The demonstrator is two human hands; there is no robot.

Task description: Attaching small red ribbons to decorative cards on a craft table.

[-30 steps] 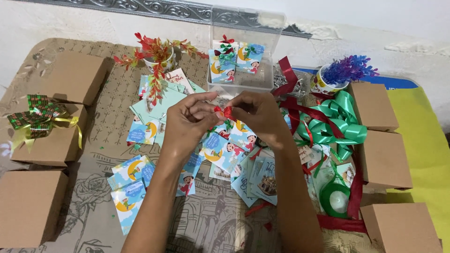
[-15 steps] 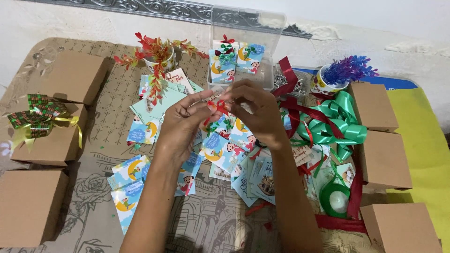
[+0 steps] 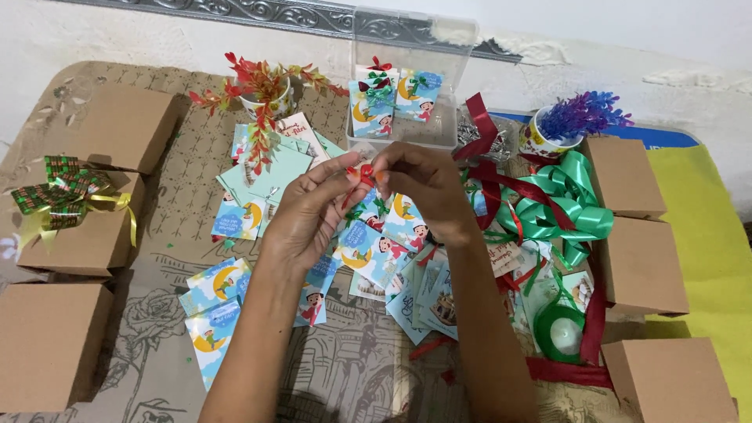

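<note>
Left hand (image 3: 305, 215) and right hand (image 3: 423, 184) pinching a small red ribbon (image 3: 365, 175), above scattered illustrated cards (image 3: 376, 251), brown boxes (image 3: 642, 266) flanking the counter (image 3: 345, 368), green ribbon (image 3: 560, 207) at right

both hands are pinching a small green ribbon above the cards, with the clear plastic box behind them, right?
Not quite: the ribbon is red, not green. The head view shows the left hand and right hand pinching a small red ribbon above the cards, with the clear plastic box behind them.
</note>
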